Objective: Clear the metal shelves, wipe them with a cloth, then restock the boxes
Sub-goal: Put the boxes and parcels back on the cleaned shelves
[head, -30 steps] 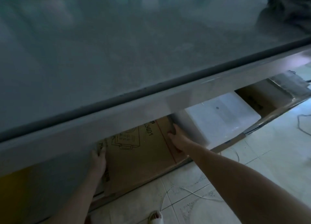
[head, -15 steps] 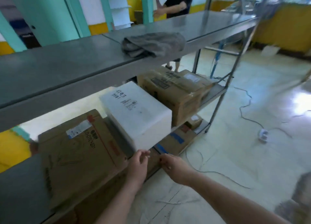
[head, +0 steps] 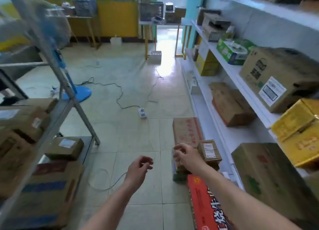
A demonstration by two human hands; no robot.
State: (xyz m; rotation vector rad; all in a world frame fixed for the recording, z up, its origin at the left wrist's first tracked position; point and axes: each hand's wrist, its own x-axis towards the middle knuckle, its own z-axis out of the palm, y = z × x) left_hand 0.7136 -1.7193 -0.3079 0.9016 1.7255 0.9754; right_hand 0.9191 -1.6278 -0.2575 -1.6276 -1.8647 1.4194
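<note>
Brown cardboard boxes (head: 24, 121) are stacked on the metal shelves (head: 57, 114), which are now seen at the far left; a moment ago the shelves were faced straight on, and the view has since been turned down the room. The white box and the grey cloth seen before are out of sight now. Both hands have been pulled away from the shelf edge; the left hand (head: 138, 169) and the right hand (head: 185, 156) are held in the air over the tiled floor, fingers loosely curled, with nothing held. A small box (head: 64, 147) is set on the low shelf; a big box with blue stripes (head: 48, 186) is seen below it. More boxes are seen on the white shelves (head: 207, 109) at the right; a red box (head: 202, 200) lies on the floor under the right arm.
</note>
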